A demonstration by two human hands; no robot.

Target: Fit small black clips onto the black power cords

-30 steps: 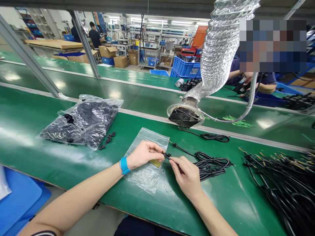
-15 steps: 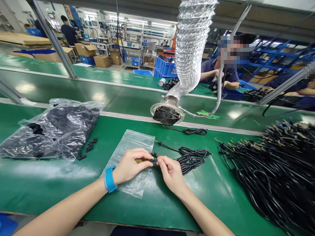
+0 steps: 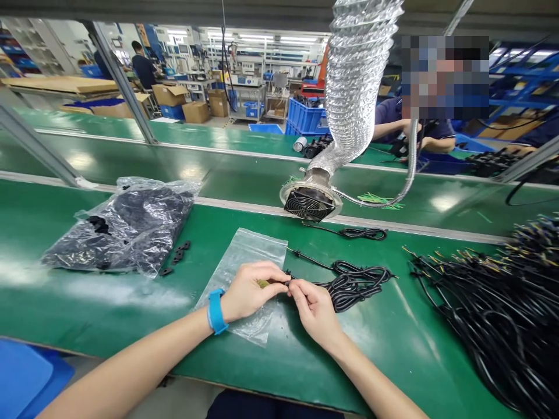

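Observation:
My left hand point(image 3: 251, 289), with a blue wristband, pinches a small black clip at the end of a black cable point(image 3: 353, 282). My right hand point(image 3: 312, 308) pinches the same cable end just to the right, fingertips almost touching the left ones. Both hands hover over a clear zip bag point(image 3: 244, 273) lying flat on the green table point(image 3: 305, 361); small yellowish parts show inside it under my left fingers. The cable's coiled bundle lies to the right of my hands.
A plastic bag of black parts point(image 3: 126, 227) lies at left, with a few loose black pieces point(image 3: 174, 259) beside it. A large heap of black cables point(image 3: 502, 302) fills the right. A fan duct point(image 3: 312, 201) hangs ahead. A person works beyond the conveyor.
My hands stay pinched together on the cable end, with only small finger shifts. The camera view swung right and then partly back left.

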